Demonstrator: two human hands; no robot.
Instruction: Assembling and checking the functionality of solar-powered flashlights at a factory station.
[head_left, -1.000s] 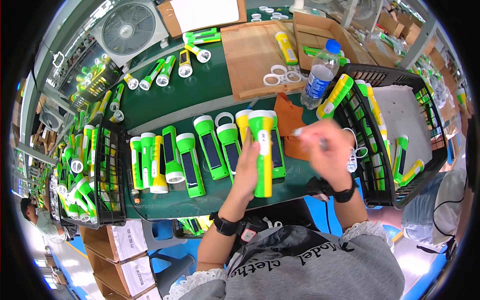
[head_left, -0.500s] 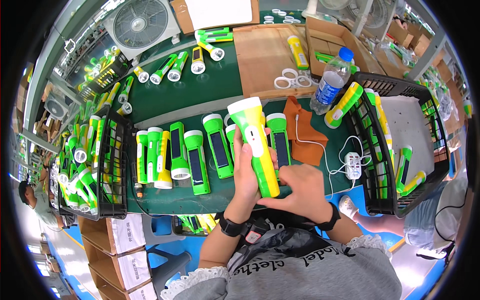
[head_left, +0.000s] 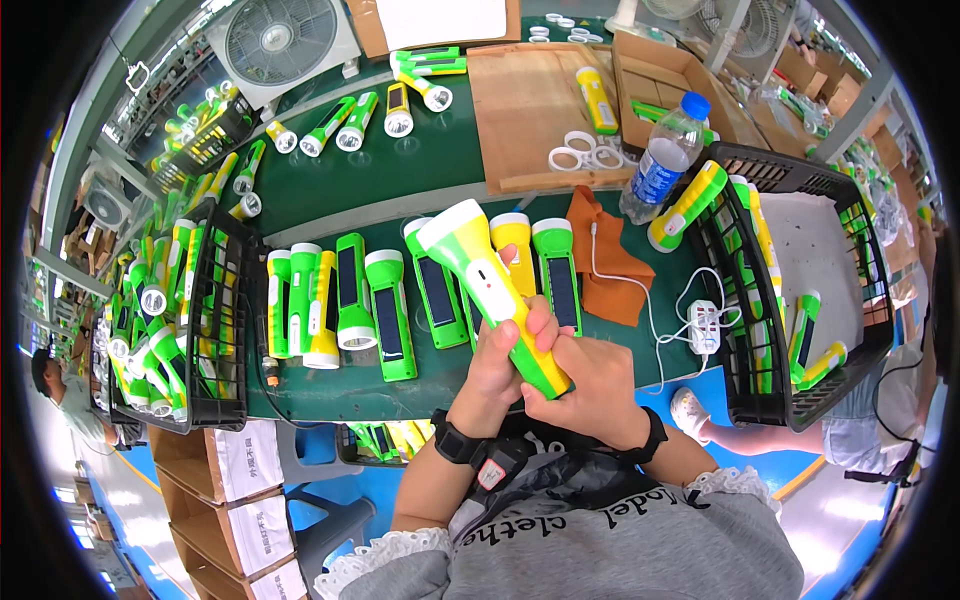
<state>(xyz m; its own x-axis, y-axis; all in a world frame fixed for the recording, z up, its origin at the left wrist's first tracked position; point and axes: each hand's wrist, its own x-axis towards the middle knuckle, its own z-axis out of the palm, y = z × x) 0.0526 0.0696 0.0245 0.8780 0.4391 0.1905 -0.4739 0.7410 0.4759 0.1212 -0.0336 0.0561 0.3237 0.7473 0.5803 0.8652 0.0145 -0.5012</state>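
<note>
A green, yellow and white flashlight [head_left: 482, 275] is held up over the bench, its wide white head tilted to the upper left. My left hand [head_left: 490, 368] is closed round the body from the left. My right hand [head_left: 592, 388] is closed on the tail end, thumb against its lower tip. A small slot and a red dot show on its white side panel. Behind it lie a yellow flashlight [head_left: 512, 238] and a green one with a dark solar panel [head_left: 558, 275]. To the left, several more flashlights [head_left: 391, 318] lie side by side.
Black crates of flashlights stand left [head_left: 215, 340] and right [head_left: 745, 330]. A water bottle [head_left: 660, 170], a brown cloth [head_left: 610, 265] and a white power strip [head_left: 704, 328] with cables lie at the right. Beyond are a wooden board [head_left: 530, 110], white rings [head_left: 578, 150] and a box fan [head_left: 278, 45].
The flashlight has tilted further, its head moving left and its tail right. My right hand has closed on the tail end, and my left fingers now wrap its lower body.
</note>
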